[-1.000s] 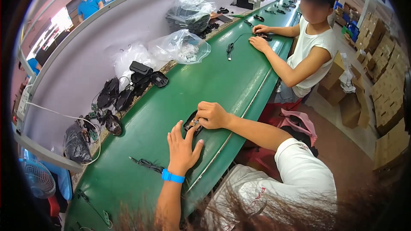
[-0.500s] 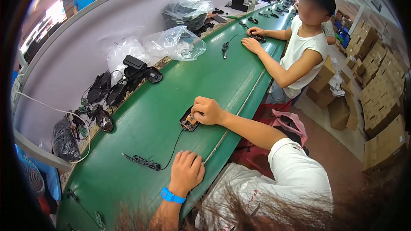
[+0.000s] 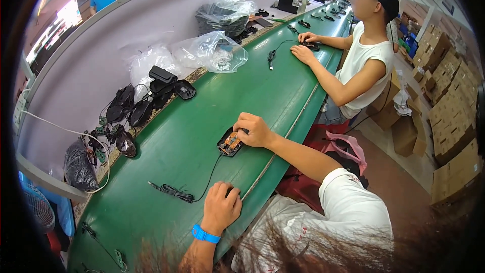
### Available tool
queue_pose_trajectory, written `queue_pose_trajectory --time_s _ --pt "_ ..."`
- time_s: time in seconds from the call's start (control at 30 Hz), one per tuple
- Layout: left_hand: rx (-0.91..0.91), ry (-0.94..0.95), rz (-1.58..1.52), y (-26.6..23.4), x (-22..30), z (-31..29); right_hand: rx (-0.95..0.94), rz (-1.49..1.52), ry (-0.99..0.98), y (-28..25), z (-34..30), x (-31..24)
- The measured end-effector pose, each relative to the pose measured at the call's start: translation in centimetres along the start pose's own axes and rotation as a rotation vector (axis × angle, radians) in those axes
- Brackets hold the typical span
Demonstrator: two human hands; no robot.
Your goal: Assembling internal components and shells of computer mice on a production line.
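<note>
An opened computer mouse (image 3: 230, 143), a black half shell with an orange-brown circuit board in it, lies on the green work surface (image 3: 166, 141). My right hand (image 3: 254, 130) is closed on its right edge, and a small dark part shows by the fingertips. The mouse's black cable runs down to a tied bundle (image 3: 174, 191) left of my left hand (image 3: 221, 207). That hand rests near the bench's close edge, fingers curled. A bit of something black (image 3: 229, 191) peeks out between its fingers; the rest is hidden beneath.
Black mouse shells (image 3: 139, 111), small green boards and clear plastic bags (image 3: 222, 55) line the far ledge. A person (image 3: 371, 55) beside me on the right handles another mouse (image 3: 309, 45). Cartons (image 3: 452, 116) are stacked behind. More cables (image 3: 101, 242) lie at the lower left.
My right fingers have shifted from over the circuit board toward the mouse's right edge, baring more of the board. My left fingers curl more, and the black bit now shows. The view shifted slightly.
</note>
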State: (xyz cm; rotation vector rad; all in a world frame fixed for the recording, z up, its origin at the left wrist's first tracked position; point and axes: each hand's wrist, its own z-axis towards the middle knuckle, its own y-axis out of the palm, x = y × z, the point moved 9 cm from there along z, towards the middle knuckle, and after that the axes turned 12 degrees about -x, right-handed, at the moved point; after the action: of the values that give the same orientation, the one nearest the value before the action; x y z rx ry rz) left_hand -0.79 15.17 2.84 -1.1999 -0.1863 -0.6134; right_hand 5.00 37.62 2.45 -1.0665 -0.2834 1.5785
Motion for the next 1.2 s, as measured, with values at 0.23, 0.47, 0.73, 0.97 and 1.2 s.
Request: queue_pose_trajectory --time_s 0.23,0.47,0.73,0.97,1.2 --pt "-0.008 0.001 -0.015 0.2 -0.3 0.8 -0.007 -0.002 0.018 -0.3 0.1 0.8" --pt "-0.02 -0.002 -0.047 0.1 -0.7 -0.4 -0.021 0.06 -0.014 0.5 0.6 0.4" --pt "-0.012 0.026 0.0 1.1 -0.1 -0.6 -0.033 -0.006 0.025 -0.2 -0.2 -0.4" --pt "-0.01 0.005 0.004 2.2 -0.6 -1.4 -0.018 -0.037 -0.031 0.7 0.5 -0.1" --pt "-0.033 0.061 -0.085 4.5 -0.6 -0.3 -0.03 0.021 -0.101 -0.5 -0.7 -1.0"
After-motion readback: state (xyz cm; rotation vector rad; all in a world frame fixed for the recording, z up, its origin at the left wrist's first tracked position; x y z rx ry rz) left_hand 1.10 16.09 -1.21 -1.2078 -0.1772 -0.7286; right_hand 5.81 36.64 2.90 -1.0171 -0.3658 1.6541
